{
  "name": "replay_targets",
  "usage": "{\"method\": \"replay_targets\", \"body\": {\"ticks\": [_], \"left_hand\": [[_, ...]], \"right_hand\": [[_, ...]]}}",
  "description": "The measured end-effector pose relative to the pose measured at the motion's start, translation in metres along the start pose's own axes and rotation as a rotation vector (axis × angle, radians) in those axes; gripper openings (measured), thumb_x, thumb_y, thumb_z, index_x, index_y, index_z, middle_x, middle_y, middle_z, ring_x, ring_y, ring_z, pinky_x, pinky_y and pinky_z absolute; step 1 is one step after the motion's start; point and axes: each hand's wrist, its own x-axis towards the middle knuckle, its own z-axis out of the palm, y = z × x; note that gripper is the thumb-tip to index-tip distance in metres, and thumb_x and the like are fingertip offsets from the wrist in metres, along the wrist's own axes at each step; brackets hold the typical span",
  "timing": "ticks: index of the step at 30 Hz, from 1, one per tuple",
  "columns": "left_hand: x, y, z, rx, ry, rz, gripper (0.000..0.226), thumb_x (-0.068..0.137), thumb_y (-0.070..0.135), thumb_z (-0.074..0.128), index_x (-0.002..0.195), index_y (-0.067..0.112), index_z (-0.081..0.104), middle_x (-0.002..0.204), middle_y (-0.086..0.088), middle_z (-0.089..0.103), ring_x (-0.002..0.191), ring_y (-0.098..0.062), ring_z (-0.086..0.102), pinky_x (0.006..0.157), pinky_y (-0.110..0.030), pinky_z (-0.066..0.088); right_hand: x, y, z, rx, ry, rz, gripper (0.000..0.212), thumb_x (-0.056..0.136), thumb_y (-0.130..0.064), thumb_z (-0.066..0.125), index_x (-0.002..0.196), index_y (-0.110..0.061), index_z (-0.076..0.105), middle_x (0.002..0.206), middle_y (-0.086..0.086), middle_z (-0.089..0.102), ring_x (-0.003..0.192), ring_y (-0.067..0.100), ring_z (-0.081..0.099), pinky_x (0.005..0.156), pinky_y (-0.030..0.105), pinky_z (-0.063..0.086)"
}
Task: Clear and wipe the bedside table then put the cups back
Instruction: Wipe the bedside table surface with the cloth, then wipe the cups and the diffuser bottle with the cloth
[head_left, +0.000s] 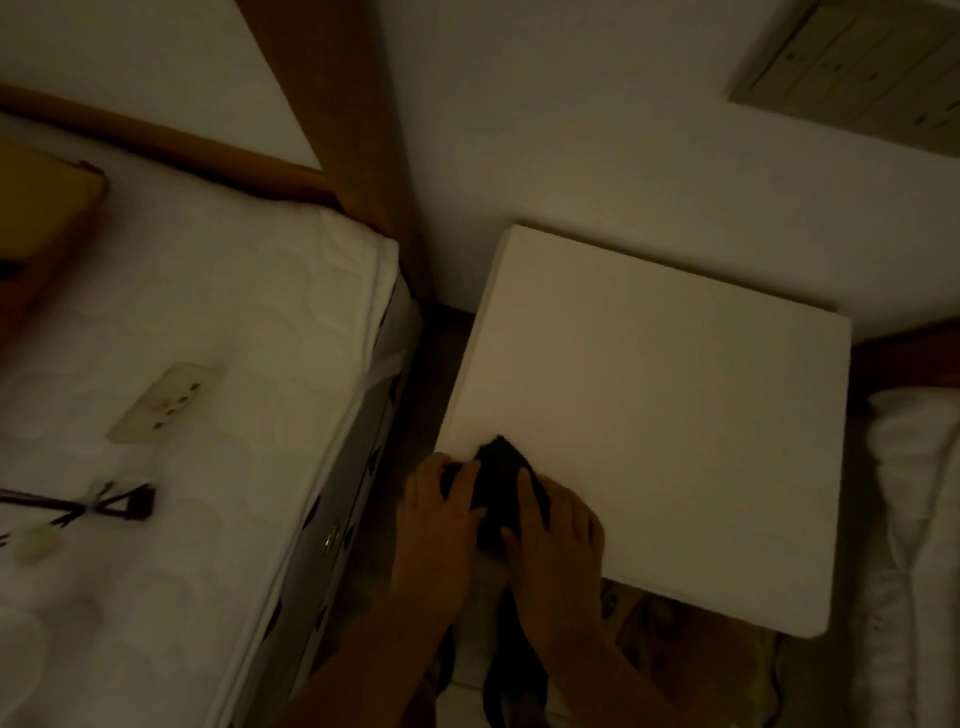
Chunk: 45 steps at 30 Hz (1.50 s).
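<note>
Both hands are pressed down on a dark crumpled wiping cloth (493, 483) at the near-left corner of the square white bedside table top (675, 415). Left hand (441, 519) lies flat w/ fingers spread over the cloth's left side, right hand (556, 525) does the same on its right; neither is clenched, both pin the cloth rather than pinch it. Part of the cloth seems to hang off the near edge, below the hands.

The table top is bare apart from the cloth, so clearing looks done & wiping is the step in hand. Judging from the cloth sitting at 1 corner, most of the surface is probably yet to be covered. To do it well: keep the palms flat, push away toward the wall in straight overlapping passes, work across to the right edge, & run the cloth along the rim so dust goes off the side, not back to the middle. Gather the hanging part so it doesn't drag.

Containers: no cups in view anywhere, so I can't tell where they wait. On the white quilted mattress (182, 364) to the left lie a pale flat plate w/ small holes (166, 402), maybe a socket cover, & a dark cable bundle w/ a white plug (78, 509). Low light blurs detail.
</note>
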Motion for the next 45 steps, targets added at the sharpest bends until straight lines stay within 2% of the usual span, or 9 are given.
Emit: {"method": "replay_targets", "body": {"ticks": [6, 9, 13, 18, 24, 29, 33, 38, 45], "left_hand": [[-0.025, -0.003, -0.008, -0.365, 0.029, -0.351, 0.033, 0.091, 0.007, 0.058, 0.122, 0.012, 0.048, 0.113, -0.007, 0.055, 0.101, -0.017, 0.052, 0.086, -0.031, 0.046], [-0.047, -0.025, -0.015, -0.369, -0.135, -0.414, 0.036, 0.097, 0.017, 0.053, 0.128, -0.002, 0.051, 0.128, -0.018, 0.053, 0.118, -0.027, 0.051, 0.103, -0.038, 0.039], [-0.084, -0.059, -0.055, -0.384, -0.280, -0.395, 0.046, 0.095, 0.026, 0.057, 0.136, 0.008, 0.047, 0.135, -0.012, 0.052, 0.123, -0.028, 0.050, 0.107, -0.044, 0.039], [-0.126, -0.100, -0.124, -0.411, -0.299, -0.348, 0.013, 0.085, 0.032, 0.067, 0.095, 0.027, 0.061, 0.088, 0.009, 0.060, 0.082, -0.012, 0.061, 0.076, -0.032, 0.053], [-0.188, -0.151, -0.160, -1.159, -0.006, -0.629, 0.011, 0.088, 0.020, 0.068, 0.099, 0.020, 0.068, 0.095, -0.011, 0.073, 0.083, -0.021, 0.071, 0.069, -0.030, 0.058], [-0.232, -0.175, -0.148, -1.599, -0.007, -0.841, 0.027, 0.087, 0.016, 0.065, 0.110, 0.003, 0.066, 0.111, -0.026, 0.067, 0.099, -0.034, 0.066, 0.089, -0.046, 0.052], [-0.267, -0.178, -0.126, -1.869, -0.066, -1.012, 0.027, 0.098, 0.020, 0.048, 0.116, 0.004, 0.062, 0.113, -0.012, 0.064, 0.105, -0.025, 0.062, 0.075, -0.038, 0.059], [-0.305, -0.218, -0.127, -1.753, -0.121, -1.051, 0.020, 0.095, 0.020, 0.052, 0.103, 0.011, 0.067, 0.102, -0.007, 0.072, 0.111, -0.029, 0.061, 0.098, -0.045, 0.051], [-0.318, -0.292, -0.166, -0.928, -0.059, -0.799, 0.011, 0.096, 0.029, 0.052, 0.095, 0.023, 0.062, 0.077, 0.005, 0.067, 0.057, 0.001, 0.063, 0.059, -0.018, 0.052]], "right_hand": [[-0.010, -0.025, 0.006, 0.204, -0.150, 0.069, 0.032, 0.089, -0.019, 0.064, 0.119, -0.010, 0.056, 0.103, 0.005, 0.058, 0.089, 0.019, 0.055, 0.074, 0.032, 0.046], [-0.017, -0.033, 0.012, 0.416, -0.288, 0.120, 0.013, 0.094, -0.022, 0.057, 0.105, -0.018, 0.051, 0.097, -0.003, 0.055, 0.084, 0.012, 0.053, 0.073, 0.031, 0.048], [-0.022, -0.052, 0.014, 0.515, -0.660, 0.097, 0.028, 0.090, -0.031, 0.066, 0.111, -0.013, 0.061, 0.101, -0.002, 0.058, 0.095, 0.015, 0.057, 0.081, 0.027, 0.047], [-0.051, -0.102, -0.009, 0.648, -0.914, -0.120, 0.038, 0.084, -0.032, 0.073, 0.109, -0.045, 0.047, 0.113, -0.016, 0.055, 0.099, -0.003, 0.054, 0.089, 0.023, 0.049], [-0.086, -0.179, -0.036, 0.582, -0.871, -0.448, 0.049, 0.082, -0.031, 0.075, 0.126, -0.018, 0.060, 0.146, -0.008, 0.039, 0.128, 0.007, 0.044, 0.110, 0.032, 0.038], [-0.099, -0.231, -0.040, 0.610, -0.769, -0.706, 0.020, 0.078, -0.041, 0.074, 0.087, -0.023, 0.072, 0.156, -0.027, 0.018, 0.147, 0.000, 0.005, 0.116, 0.025, 0.013], [-0.117, -0.263, -0.018, 0.792, -1.056, -0.448, 0.045, 0.071, -0.056, 0.075, 0.107, -0.029, 0.072, 0.135, -0.020, 0.057, 0.132, 0.003, 0.046, 0.108, 0.031, 0.039], [-0.135, -0.293, 0.024, 0.840, -1.116, -0.007, 0.069, 0.053, -0.056, 0.084, 0.108, -0.016, 0.073, 0.107, 0.007, 0.074, 0.102, 0.023, 0.069, 0.089, 0.040, 0.054], [-0.145, -0.332, 0.062, 1.072, -1.030, 0.219, 0.029, 0.075, -0.026, 0.068, 0.095, -0.004, 0.069, 0.086, 0.006, 0.077, 0.079, 0.016, 0.074, 0.058, 0.021, 0.056]]}}
